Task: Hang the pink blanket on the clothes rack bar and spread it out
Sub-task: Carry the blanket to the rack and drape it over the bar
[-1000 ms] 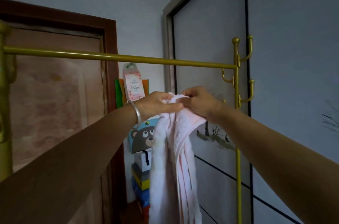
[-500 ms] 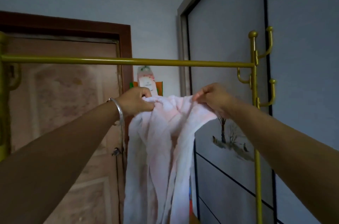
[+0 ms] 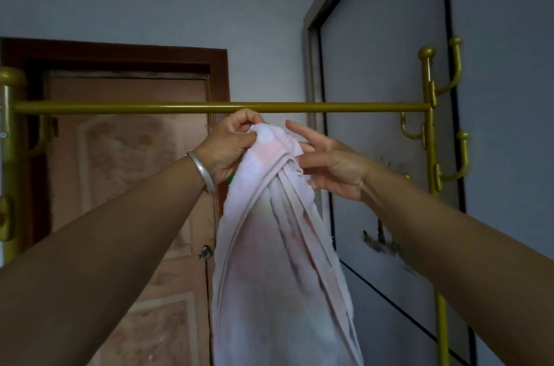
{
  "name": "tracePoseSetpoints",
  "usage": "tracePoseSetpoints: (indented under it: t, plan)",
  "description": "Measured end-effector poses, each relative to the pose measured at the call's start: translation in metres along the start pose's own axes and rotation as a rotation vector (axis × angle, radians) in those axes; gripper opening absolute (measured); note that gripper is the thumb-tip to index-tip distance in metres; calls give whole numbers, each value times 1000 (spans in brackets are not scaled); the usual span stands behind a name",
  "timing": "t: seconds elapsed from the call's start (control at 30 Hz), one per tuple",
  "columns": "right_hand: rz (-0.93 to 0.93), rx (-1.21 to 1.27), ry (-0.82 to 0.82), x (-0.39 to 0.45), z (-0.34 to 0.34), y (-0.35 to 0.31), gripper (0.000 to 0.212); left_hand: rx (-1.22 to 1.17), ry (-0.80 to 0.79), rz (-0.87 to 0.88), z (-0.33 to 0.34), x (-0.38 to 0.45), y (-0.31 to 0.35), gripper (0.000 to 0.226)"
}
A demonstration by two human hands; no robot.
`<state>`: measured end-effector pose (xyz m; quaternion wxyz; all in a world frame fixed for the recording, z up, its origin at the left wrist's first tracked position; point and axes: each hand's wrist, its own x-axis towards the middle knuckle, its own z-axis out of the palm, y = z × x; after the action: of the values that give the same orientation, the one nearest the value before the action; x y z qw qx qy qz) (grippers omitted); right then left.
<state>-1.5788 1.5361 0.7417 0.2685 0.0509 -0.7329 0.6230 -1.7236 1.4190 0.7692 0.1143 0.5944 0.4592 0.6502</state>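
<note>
The pink blanket (image 3: 278, 260) hangs bunched in long folds from my hands, just below the gold clothes rack bar (image 3: 150, 108). My left hand (image 3: 230, 146), with a silver bangle on the wrist, grips the blanket's top edge, its knuckles almost touching the bar. On the right of the bunch, my right hand (image 3: 329, 166) pinches a fold between thumb and lower fingers, with the index finger stretched out. The blanket's lower part runs out of view at the bottom.
The rack's right gold post (image 3: 427, 125) carries several hooks, and its left post (image 3: 9, 155) stands at the frame edge. Behind the bar are a brown wooden door (image 3: 126, 185) and a grey sliding wardrobe panel (image 3: 383, 65).
Both hands have lifted the blanket up close under the bar and come together again, so the blanket is gathered into a narrow bunch. My right index finger has come off the cloth.
</note>
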Motion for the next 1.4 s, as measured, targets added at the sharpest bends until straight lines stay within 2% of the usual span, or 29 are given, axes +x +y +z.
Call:
tracePoseSetpoints:
  t: [0.07, 0.13, 0.23, 0.3, 0.33, 0.4, 0.43, 0.5, 0.57, 0.6, 0.63, 0.7, 0.8, 0.83, 0.93, 0.97, 1.07, 1.13, 1.17, 1.2, 1.27, 1.33, 1.4]
  plan:
    - [-28, -17, 51, 2, 3, 2, 59, -33, 61, -31, 2, 0, -3, 16]
    - [-42, -196, 183, 5, 10, 4, 56, 78, 128, -76, 5, 3, -9, 7]
    - [-55, -361, 383, 9, 18, 10, 45, 607, 223, -57, 6, 1, -17, 13]
    - [-66, -384, 435, 13, 21, 14, 40, 798, 203, -22, 8, -5, -23, 19]
    - [-66, -405, 455, 13, 22, 14, 38, 765, 183, -47, 11, -9, -23, 24]
    - [-67, -420, 506, 14, 21, 15, 37, 508, 70, -203, 9, -18, -20, 36]
    - [-71, -398, 529, 15, 20, 15, 36, 349, -50, -279, 5, -22, -19, 35]
    - [-86, -374, 540, 18, 20, 12, 36, 177, -277, -342, -2, -27, -21, 32]
    - [-101, -381, 492, 20, 16, 7, 36, 177, -320, -309, -1, -23, -24, 60]
    - [-106, -413, 462, 21, 16, 5, 36, 250, -312, -274, 0, -21, -24, 68]
    - [-107, -451, 443, 21, 17, 5, 37, 343, -278, -253, -2, -20, -24, 66]
    - [-117, -518, 429, 21, 15, -1, 41, 503, -139, -234, -10, -15, -18, 47]
    - [-73, -622, 544, 16, 3, -6, 59, 665, 52, -189, -26, -12, -11, 22]
    - [-55, -631, 585, 14, 1, -8, 59, 740, 82, -152, -27, -11, -8, 19]
    - [-83, -730, 569, 14, 0, -10, 15, 1020, 155, -24, -17, -10, 3, 48]
    - [-101, -800, 551, 16, 1, -11, 7, 1092, 162, 4, -14, -8, 6, 51]
    - [-174, -1043, 562, 24, 2, -11, 9, 1516, 156, 105, -15, -2, 13, 39]
    - [-185, -1161, 612, 29, 1, -12, 20, 1847, 166, 80, -22, -1, 17, 39]
    - [-184, -1236, 631, 30, -1, -10, 24, 1922, 176, 59, -23, 0, 15, 38]
    - [-191, -1307, 644, 35, -1, -10, 25, 1910, 211, 47, -28, 1, 18, 34]
    - [-153, -1346, 677, 38, -4, -10, 27, 1564, 361, 4, -29, 2, 18, 16]
    - [-79, -1163, 725, 45, -4, -14, 30, 1265, 490, -17, -35, 7, 14, 15]
    - [-89, -871, 788, 50, -6, -16, 33, 1053, 553, 63, -41, 11, 7, 20]
